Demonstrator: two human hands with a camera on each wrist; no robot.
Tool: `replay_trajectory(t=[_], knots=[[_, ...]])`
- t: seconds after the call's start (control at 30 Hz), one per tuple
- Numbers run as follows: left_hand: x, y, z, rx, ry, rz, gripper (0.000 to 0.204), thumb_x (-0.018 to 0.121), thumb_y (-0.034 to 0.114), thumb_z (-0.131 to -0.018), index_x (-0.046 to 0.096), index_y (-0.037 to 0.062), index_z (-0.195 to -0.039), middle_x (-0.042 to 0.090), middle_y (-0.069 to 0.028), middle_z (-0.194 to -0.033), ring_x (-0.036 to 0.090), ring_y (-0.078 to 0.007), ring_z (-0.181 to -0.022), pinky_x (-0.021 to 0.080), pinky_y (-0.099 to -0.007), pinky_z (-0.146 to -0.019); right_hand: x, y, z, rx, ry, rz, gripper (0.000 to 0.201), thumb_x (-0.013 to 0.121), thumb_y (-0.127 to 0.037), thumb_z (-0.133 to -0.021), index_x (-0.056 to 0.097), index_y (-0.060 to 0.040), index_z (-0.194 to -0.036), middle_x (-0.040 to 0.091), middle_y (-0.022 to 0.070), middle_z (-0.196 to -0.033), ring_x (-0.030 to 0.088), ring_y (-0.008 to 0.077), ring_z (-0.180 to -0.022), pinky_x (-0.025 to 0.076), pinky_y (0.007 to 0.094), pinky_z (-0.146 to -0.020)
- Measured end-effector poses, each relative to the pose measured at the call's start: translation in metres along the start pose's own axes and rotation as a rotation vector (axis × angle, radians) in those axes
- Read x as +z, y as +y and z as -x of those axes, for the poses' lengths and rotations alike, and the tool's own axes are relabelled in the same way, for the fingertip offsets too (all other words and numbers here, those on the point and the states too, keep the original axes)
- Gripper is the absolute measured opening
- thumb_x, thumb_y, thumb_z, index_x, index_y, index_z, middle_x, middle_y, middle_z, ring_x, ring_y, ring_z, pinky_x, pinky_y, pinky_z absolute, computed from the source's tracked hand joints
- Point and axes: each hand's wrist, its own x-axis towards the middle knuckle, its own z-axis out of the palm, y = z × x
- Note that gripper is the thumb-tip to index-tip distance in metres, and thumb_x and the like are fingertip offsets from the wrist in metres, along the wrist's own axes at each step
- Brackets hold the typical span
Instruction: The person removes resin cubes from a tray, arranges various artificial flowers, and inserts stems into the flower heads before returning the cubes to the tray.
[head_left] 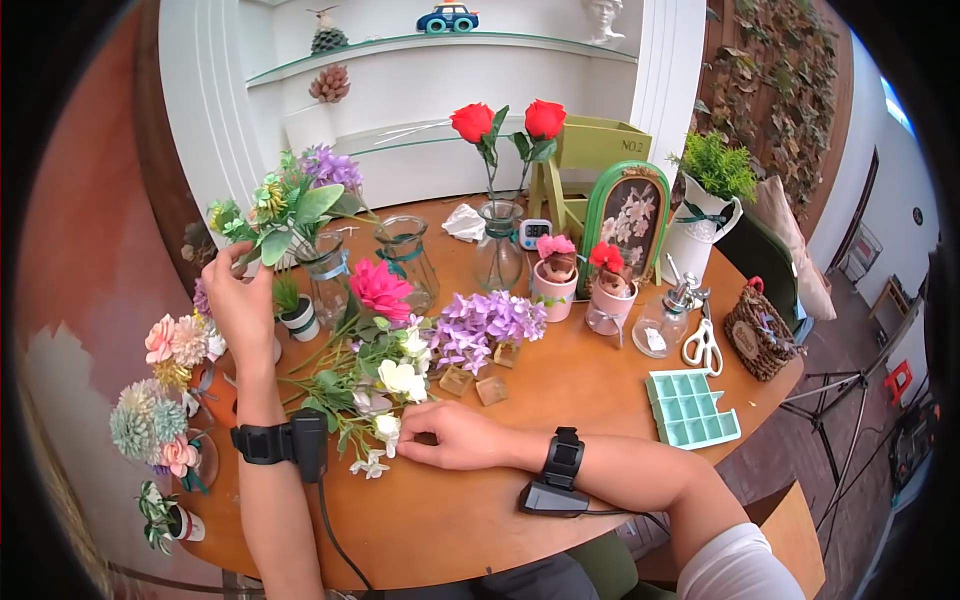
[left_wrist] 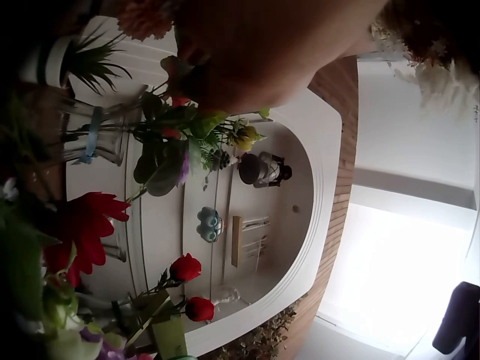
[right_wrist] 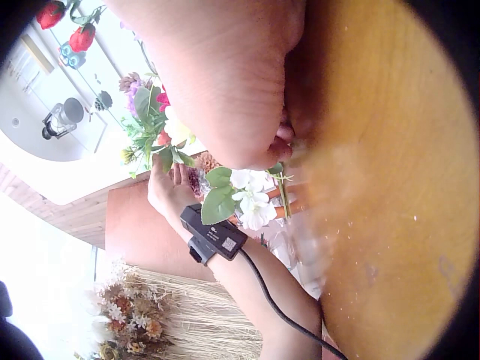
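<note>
Head view, glass vase (head_left: 499,258) holding red roses (head_left: 472,123), hands (head_left: 243,300) (head_left: 455,435) by flowers (head_left: 402,380), cannot tell grip

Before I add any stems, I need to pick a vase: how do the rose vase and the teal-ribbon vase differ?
The rose vase holds two red roses; the teal-ribbon vase shows no flowers standing in it. The rose vase has a narrow neck over a rounded belly, while the teal-ribbon vase has a wider mouth. Both are clear glass and stand upright on the table.
</note>
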Motion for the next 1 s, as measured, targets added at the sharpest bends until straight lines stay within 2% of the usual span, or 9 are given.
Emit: replay_trajectory(t=[0.1, 0.2, 0.27, 0.4, 0.5, 0.73, 0.83, 0.93, 1.0], knots=[[0.006, 0.002, 0.004, -0.045, 0.088, -0.052, 0.035, 0.077, 0.013, -0.083, 0.063, 0.0011, -0.113, 0.059, -0.0109, -0.106, 0.065, -0.0235, -0.1, 0.053, -0.0316, -0.083, 0.0, 0.0, 0.001, 0.002, 0.007, 0.008, 0.017, 0.065, -0.015, -0.091, 0.064, 0.0004, -0.084, 0.061, 0.0108, -0.082, 0.062, 0.0269, -0.076, 0.048, 0.0365, -0.071], [0.018, -0.012, 0.002, -0.221, 0.152, 0.217, 0.04, 0.077, 0.012, -0.084, 0.059, 0.0011, -0.119, 0.06, -0.0113, -0.112, 0.066, -0.0241, -0.104, 0.053, -0.0322, -0.085, -0.001, -0.003, 0.001, 0.02, -0.006, -0.005, 0.016, 0.065, -0.015, -0.091, 0.065, 0.0004, -0.086, 0.061, 0.0105, -0.084, 0.061, 0.0259, -0.075, 0.048, 0.0359, -0.069], [0.007, 0.005, 0.004, -0.247, -0.09, 0.474, 0.045, 0.077, 0.011, -0.085, 0.057, 0.0003, -0.124, 0.06, -0.0125, -0.119, 0.067, -0.0229, -0.104, 0.053, -0.0315, -0.085, -0.001, -0.003, 0.0, 0.023, -0.017, -0.007, 0.016, 0.065, -0.015, -0.091, 0.065, 0.0005, -0.086, 0.062, 0.0104, -0.084, 0.061, 0.0256, -0.075, 0.048, 0.0357, -0.069], [0.007, 0.006, 0.005, -0.198, -0.247, 0.533, 0.051, 0.076, 0.009, -0.085, 0.055, 0.0005, -0.129, 0.06, -0.0135, -0.124, 0.068, -0.0216, -0.101, 0.054, -0.0302, -0.084, -0.002, -0.002, 0.0, 0.021, -0.028, -0.005, 0.017, 0.065, -0.015, -0.092, 0.066, 0.0006, -0.088, 0.062, 0.0104, -0.085, 0.061, 0.0254, -0.075, 0.048, 0.0358, -0.069], [0.007, 0.004, 0.004, -0.094, -0.165, 0.186, 0.037, 0.073, 0.014, -0.089, 0.064, 0.0009, -0.122, 0.061, -0.0145, -0.121, 0.067, -0.0185, -0.098, 0.053, -0.0294, -0.079, -0.003, -0.007, 0.001, 0.01, -0.008, 0.008, 0.017, 0.065, -0.016, -0.092, 0.066, 0.0004, -0.087, 0.062, 0.0105, -0.085, 0.061, 0.0258, -0.076, 0.048, 0.0361, -0.069], [0.005, 0.005, 0.003, -0.128, -0.168, 0.324, 0.022, 0.068, 0.014, -0.094, 0.065, -0.0037, -0.107, 0.064, -0.0073, -0.105, 0.067, -0.0153, -0.087, 0.054, -0.0291, -0.075, -0.003, -0.005, 0.0, 0.008, -0.012, 0.004, 0.018, 0.064, -0.017, -0.092, 0.066, 0.0003, -0.087, 0.063, 0.0109, -0.086, 0.061, 0.0267, -0.077, 0.049, 0.0369, -0.07], [0.013, -0.001, 0.001, -0.158, -0.167, 0.602, 0.02, 0.065, 0.014, -0.096, 0.063, -0.0031, -0.106, 0.065, -0.0054, -0.102, 0.067, -0.0148, -0.091, 0.056, -0.0302, -0.081, -0.002, -0.006, 0.0, 0.041, -0.012, -0.028, 0.019, 0.064, -0.017, -0.091, 0.067, 0.001, -0.086, 0.064, 0.0139, -0.086, 0.063, 0.0294, -0.079, 0.049, 0.0391, -0.072], [0.008, 0.016, 0.006, -0.383, -0.249, 0.874, 0.015, 0.065, 0.01, -0.096, 0.062, -0.0027, -0.103, 0.065, -0.007, -0.101, 0.063, -0.0145, -0.099, 0.054, -0.0295, -0.089, -0.002, -0.006, 0.0, 0.031, -0.019, -0.012, 0.018, 0.064, -0.017, -0.09, 0.067, 0.0008, -0.086, 0.064, 0.0138, -0.086, 0.063, 0.0294, -0.079, 0.049, 0.0391, -0.073], [0.008, 0.02, 0.008, -0.41, -0.271, 1.011, 0.013, 0.064, 0.009, -0.096, 0.06, -0.0022, -0.102, 0.064, -0.0083, -0.102, 0.064, -0.0168, -0.099, 0.054, -0.0322, -0.094, -0.001, -0.003, 0.0, 0.008, 0.004, 0.031, 0.018, 0.064, -0.017, -0.09, 0.067, 0.0006, -0.087, 0.064, 0.0136, -0.086, 0.062, 0.0297, -0.079, 0.049, 0.0393, -0.073]])
